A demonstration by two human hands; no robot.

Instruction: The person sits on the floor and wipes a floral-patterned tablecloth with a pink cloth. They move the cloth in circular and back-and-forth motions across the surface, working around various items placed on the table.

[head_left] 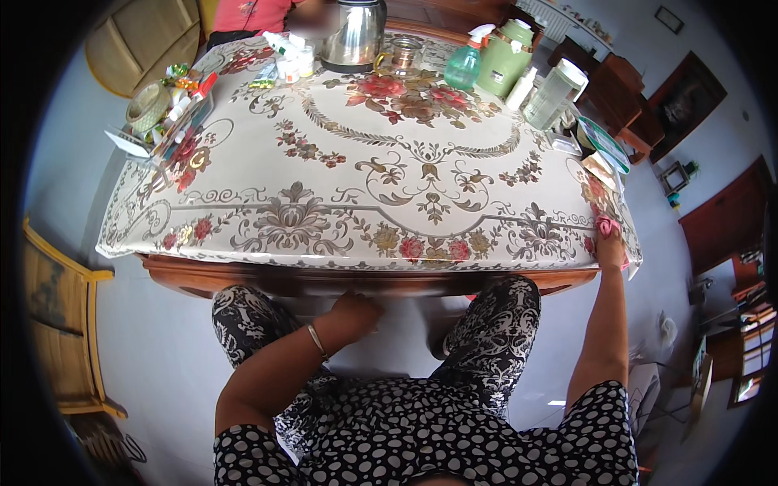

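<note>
My right hand point(610, 247) is at the right edge of the table, its fingers closed around a bunched pink cloth point(606, 226). The cloth touches the flowered white tablecloth point(340, 182), and a bit of pink also shows beside the hand at the table's edge. My left hand point(356, 317), with a bangle point(318, 343) at the wrist, is above my lap, just in front of the table's wooden edge. Its fingers are curled into a loose fist, and nothing shows in them.
At the far side stand a metal kettle point(354, 36), a glass pot point(403, 57), a green spray bottle point(463, 66), a green thermos point(505, 61) and a clear jug point(554, 95). A basket point(149, 108) and packets lie far left. A person point(251, 20) sits opposite. A wooden chair point(69, 324) stands left.
</note>
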